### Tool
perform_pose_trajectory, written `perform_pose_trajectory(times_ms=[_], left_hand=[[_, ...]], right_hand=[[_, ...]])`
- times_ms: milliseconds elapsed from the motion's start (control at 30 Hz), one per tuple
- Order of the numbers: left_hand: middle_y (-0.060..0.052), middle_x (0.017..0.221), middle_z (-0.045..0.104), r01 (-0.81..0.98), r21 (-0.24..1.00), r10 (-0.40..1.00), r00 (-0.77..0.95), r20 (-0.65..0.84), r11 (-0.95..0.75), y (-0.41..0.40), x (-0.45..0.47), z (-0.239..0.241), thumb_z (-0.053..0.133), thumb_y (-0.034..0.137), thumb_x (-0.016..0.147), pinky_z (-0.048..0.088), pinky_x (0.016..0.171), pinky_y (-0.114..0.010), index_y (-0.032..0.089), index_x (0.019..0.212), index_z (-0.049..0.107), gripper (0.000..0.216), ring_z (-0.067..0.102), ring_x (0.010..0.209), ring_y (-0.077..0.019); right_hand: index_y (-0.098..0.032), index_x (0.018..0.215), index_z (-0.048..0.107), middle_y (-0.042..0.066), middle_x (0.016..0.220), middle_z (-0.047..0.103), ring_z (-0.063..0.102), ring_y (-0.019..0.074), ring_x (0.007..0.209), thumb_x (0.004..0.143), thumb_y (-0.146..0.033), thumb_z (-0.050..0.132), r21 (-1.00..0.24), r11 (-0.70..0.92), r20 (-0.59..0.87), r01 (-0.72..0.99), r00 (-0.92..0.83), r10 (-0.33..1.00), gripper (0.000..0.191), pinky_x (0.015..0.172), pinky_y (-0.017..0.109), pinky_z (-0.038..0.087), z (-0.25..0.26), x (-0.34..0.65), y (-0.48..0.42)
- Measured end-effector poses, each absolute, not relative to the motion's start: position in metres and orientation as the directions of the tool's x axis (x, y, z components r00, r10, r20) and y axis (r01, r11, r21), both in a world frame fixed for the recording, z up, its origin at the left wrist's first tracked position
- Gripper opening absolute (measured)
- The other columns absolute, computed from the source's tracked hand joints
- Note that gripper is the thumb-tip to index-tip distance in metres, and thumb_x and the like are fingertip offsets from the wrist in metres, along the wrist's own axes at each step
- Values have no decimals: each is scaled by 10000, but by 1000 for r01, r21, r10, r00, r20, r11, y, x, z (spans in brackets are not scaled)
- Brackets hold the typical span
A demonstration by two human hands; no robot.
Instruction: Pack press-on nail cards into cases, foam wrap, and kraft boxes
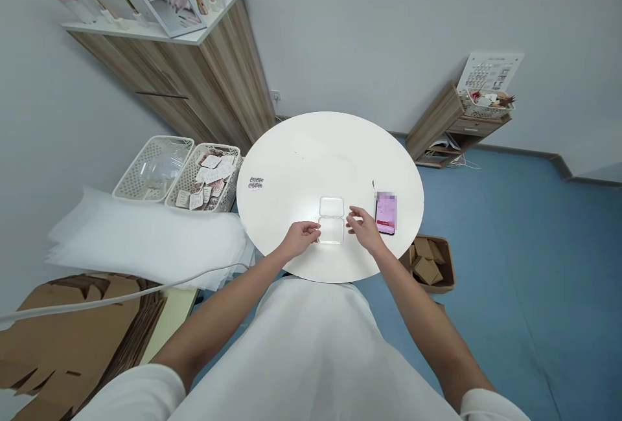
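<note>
A clear plastic hinged box (pixel 331 230) lies unfolded on the white round table (pixel 321 149), its lid half away from me and its other half nearer. At the near half's left edge, my left hand (pixel 302 238) has its fingertips closed on the rim. My right hand (pixel 363 227) is at the box's right side, fingers curved and apart, with a small gap to the plastic. Nothing shows in that hand. Just right of it lies a phone (pixel 386 214) with a pink screen. A small sheet with dark oval pieces (pixel 256 183) rests on the table's left part.
Left of the table stand a white basket with clear plastic packaging (pixel 160 168) and a basket of cards (pixel 208 178). White foam sheets (pixel 155 233) and flat cardboard (pixel 82 330) are stacked nearer. A cardboard box (pixel 432 262) sits on the floor at right.
</note>
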State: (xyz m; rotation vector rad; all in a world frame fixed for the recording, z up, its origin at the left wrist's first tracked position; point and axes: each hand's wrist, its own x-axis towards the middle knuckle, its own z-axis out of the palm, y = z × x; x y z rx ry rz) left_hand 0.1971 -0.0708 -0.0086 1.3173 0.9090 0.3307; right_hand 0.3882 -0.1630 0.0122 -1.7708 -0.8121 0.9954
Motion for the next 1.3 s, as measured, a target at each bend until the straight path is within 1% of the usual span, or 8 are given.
perform_pose_trajectory(times_ms=[167, 367, 533, 700, 967, 1100, 1200, 1300], left_hand=[[-28, 710, 641, 356, 914, 692, 611, -384, 193, -71, 199, -18, 620, 350, 702, 495, 726, -312, 143, 970, 610, 339, 616, 671, -142], [4, 746, 652, 509, 861, 757, 558, -339, 10, -68, 204, -38, 540, 293, 751, 471, 724, -269, 199, 1100, 557, 362, 610, 707, -132], [6, 760, 649, 601, 799, 750, 547, -373, -41, -61, 215, -60, 499, 240, 770, 469, 705, -258, 192, 1107, 562, 346, 593, 701, -126], [2, 758, 642, 640, 765, 733, 553, -397, -68, -58, 225, -76, 503, 221, 766, 468, 709, -263, 186, 1101, 569, 343, 582, 705, -133], [-32, 794, 591, 691, 689, 726, 586, -360, -216, -61, 230, -89, 469, 182, 765, 444, 716, -287, 174, 994, 599, 264, 552, 751, -160], [-48, 838, 556, 711, 662, 738, 575, -354, -237, -65, 228, -89, 469, 198, 767, 431, 726, -290, 173, 986, 580, 246, 530, 757, -160], [-51, 905, 553, 704, 695, 755, 535, -380, -149, -71, 225, -89, 455, 207, 777, 432, 737, -283, 187, 1039, 549, 279, 537, 782, -153], [-43, 887, 569, 693, 714, 757, 517, -399, -97, -78, 224, -88, 436, 175, 765, 432, 721, -280, 194, 979, 571, 253, 539, 793, -158]], right_hand=[[-223, 1136, 538, 51, 989, 550, 551, 133, 753, 768, -322, 496, -882, -380, -224, 280, 460, 859, 383, 706, 334, 504, -9, 368, -188], [-219, 1171, 514, 46, 954, 524, 540, 134, 772, 758, -256, 460, -856, -458, -304, 241, 481, 822, 419, 751, 324, 477, -35, 354, -177], [-204, 1172, 505, 43, 950, 521, 540, 134, 753, 742, -245, 430, -817, -530, -376, 226, 488, 788, 438, 732, 311, 458, -58, 361, -165], [-198, 977, 579, 18, 837, 530, 505, 133, 673, 706, -235, 413, -793, -543, -389, 277, 455, 801, 320, 649, 276, 423, -71, 370, -162], [-200, 816, 554, -5, 708, 495, 460, 147, 660, 665, -223, 412, -775, -546, -398, 318, 425, 813, 209, 621, 266, 397, -82, 371, -162], [-201, 874, 560, 20, 825, 525, 493, 145, 707, 666, -226, 432, -776, -572, -435, 267, 432, 791, 245, 665, 282, 426, -83, 370, -167], [-198, 1023, 548, 54, 965, 534, 534, 142, 764, 671, -226, 448, -783, -602, -492, 157, 437, 753, 367, 710, 290, 443, -83, 369, -173], [-201, 1126, 519, 65, 1022, 543, 554, 144, 804, 665, -208, 445, -792, -605, -528, 80, 407, 745, 467, 729, 290, 446, -83, 369, -176]])
